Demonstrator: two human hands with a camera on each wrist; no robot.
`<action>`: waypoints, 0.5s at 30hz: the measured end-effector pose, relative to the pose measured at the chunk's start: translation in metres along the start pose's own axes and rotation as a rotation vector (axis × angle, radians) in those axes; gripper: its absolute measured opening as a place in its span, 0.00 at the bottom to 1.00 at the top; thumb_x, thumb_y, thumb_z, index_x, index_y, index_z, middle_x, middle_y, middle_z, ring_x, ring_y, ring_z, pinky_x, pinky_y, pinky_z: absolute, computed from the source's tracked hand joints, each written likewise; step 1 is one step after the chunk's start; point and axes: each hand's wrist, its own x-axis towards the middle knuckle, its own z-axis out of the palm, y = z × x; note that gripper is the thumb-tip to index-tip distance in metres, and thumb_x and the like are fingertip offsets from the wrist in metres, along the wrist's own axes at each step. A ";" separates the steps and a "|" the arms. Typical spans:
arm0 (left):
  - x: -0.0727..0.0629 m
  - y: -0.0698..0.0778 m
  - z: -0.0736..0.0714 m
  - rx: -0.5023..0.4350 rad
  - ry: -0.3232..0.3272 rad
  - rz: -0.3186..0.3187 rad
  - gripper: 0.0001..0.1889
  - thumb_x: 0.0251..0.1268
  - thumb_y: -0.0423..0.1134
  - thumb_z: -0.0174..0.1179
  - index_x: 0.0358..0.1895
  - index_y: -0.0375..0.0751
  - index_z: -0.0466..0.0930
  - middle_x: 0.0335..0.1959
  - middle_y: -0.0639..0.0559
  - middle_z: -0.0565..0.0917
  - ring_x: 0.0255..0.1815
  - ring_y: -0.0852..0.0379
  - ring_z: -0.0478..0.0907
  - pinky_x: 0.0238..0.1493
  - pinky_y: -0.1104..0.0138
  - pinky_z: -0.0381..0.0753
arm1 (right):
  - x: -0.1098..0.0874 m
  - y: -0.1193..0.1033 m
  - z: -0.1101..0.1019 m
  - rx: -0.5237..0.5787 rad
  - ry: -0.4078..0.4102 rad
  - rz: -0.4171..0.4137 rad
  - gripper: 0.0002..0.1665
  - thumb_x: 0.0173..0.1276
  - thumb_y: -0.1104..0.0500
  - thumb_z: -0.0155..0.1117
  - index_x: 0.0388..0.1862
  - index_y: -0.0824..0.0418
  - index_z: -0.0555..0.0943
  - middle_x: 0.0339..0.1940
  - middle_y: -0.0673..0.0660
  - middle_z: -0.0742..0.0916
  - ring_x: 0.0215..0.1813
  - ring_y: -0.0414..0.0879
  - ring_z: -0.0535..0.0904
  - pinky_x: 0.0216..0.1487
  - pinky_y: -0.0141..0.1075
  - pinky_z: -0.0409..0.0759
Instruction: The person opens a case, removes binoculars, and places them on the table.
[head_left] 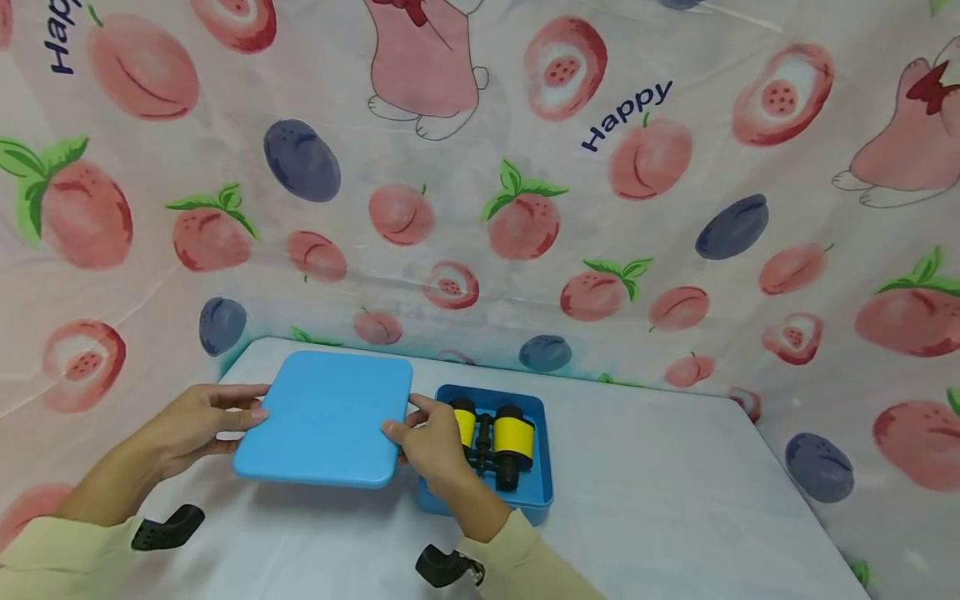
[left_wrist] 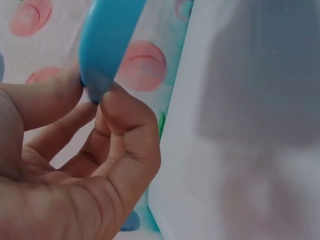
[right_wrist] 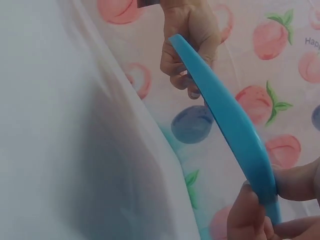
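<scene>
Best handled slowly, with an even pinch on opposite edges so as not to tip the blue lid (head_left: 326, 417) or knock the blue box (head_left: 546, 442) and the yellow-and-black binoculars (head_left: 513, 437) inside. Held above the table (head_left: 660, 475), just left of the open box: pinched at the left edge by the left hand (head_left: 197, 427) and at the right edge by the right hand (head_left: 437, 442), partly in front of the box.

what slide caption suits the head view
Left hand and right hand hold a squarish blue lid above a white table, beside yellow-black binoculars in an open rectangular blue box.
</scene>
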 end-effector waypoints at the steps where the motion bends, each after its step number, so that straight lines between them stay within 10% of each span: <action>1: 0.000 -0.002 -0.002 -0.001 -0.002 0.002 0.39 0.77 0.44 0.61 0.81 0.29 0.55 0.73 0.36 0.73 0.49 0.70 0.83 0.51 0.63 0.89 | 0.000 0.001 0.002 0.016 0.000 0.003 0.36 0.71 0.60 0.73 0.75 0.64 0.73 0.37 0.56 0.78 0.24 0.46 0.78 0.32 0.39 0.88; 8: 0.002 -0.014 -0.010 -0.054 -0.019 -0.014 0.39 0.77 0.44 0.62 0.81 0.29 0.56 0.58 0.67 0.79 0.50 0.70 0.83 0.52 0.63 0.88 | 0.001 0.004 0.015 0.078 0.026 0.024 0.34 0.70 0.61 0.73 0.73 0.63 0.76 0.36 0.55 0.78 0.23 0.44 0.77 0.31 0.34 0.86; 15: 0.004 -0.025 -0.016 -0.092 -0.031 -0.016 0.36 0.77 0.43 0.62 0.80 0.32 0.60 0.52 0.74 0.78 0.50 0.70 0.82 0.51 0.63 0.88 | 0.002 0.008 0.026 0.114 0.044 0.065 0.35 0.70 0.61 0.73 0.74 0.63 0.75 0.36 0.55 0.78 0.24 0.43 0.76 0.28 0.29 0.82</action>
